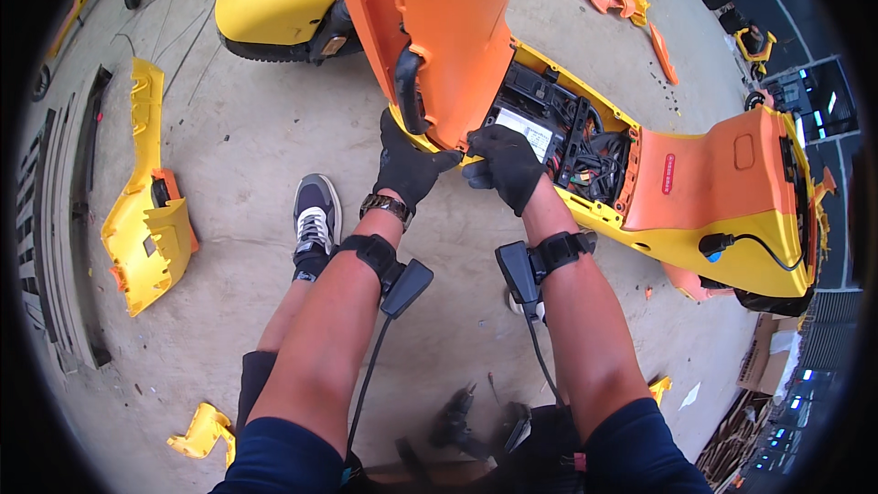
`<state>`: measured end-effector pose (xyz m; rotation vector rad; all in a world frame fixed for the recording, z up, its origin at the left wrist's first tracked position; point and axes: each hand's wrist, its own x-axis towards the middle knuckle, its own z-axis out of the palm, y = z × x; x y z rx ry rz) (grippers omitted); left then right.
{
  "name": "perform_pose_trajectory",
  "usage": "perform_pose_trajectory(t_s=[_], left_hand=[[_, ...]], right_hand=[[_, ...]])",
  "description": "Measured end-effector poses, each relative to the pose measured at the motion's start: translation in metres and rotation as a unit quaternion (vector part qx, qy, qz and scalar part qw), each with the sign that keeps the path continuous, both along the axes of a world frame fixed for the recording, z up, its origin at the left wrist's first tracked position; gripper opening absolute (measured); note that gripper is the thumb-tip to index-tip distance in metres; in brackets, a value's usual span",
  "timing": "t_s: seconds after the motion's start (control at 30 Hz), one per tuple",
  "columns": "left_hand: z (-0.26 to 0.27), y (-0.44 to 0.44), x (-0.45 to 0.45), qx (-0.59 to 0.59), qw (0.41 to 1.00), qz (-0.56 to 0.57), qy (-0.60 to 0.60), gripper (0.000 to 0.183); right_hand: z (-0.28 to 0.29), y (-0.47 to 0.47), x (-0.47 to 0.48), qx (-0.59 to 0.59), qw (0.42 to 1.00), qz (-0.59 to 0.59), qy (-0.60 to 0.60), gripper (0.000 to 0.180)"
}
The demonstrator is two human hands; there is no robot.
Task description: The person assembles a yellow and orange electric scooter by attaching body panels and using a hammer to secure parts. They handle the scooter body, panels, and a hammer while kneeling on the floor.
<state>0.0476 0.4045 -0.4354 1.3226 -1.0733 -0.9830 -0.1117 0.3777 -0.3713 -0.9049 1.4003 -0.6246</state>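
Observation:
Both of my hands wear black gloves. My left hand (pixel 409 166) grips the yellow edge at the foot of an upright orange scooter panel (pixel 458 48), its thumb pointing right. Close beside it, my right hand (pixel 509 163) has curled fingers at the same lower corner; whether they pinch something small cannot be seen. A black curved handle-like part (pixel 409 89) stands just above my left hand. To the right, the yellow scooter body (pixel 603 230) has an open bay with black wiring (pixel 598 168) and a labelled white-topped unit (pixel 525 132). An orange cover (pixel 713 175) sits behind the bay.
A yellow front fender over a tyre (pixel 278 0) lies at upper left. Loose yellow body panels (pixel 147 240) rest on the concrete floor at left, wooden slats (pixel 68 219) beyond. A cordless drill (pixel 456 418) is near my body, blurred. A cardboard box (pixel 760 357) stands at lower right.

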Motion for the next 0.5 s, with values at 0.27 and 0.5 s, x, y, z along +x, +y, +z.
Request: perform_pose_trajectory(t_s=[0.27,0.5], left_hand=[[0.0,0.002,-0.002,0.034,0.999,0.008,0.036,0.099],[-0.001,0.003,0.001,0.02,1.0,-0.007,0.01,0.097]], right_hand=[[-0.019,0.007,-0.004,-0.031,0.991,-0.083,-0.104,0.019],[-0.013,0.01,-0.005,-0.03,0.999,-0.011,0.014,0.02]])
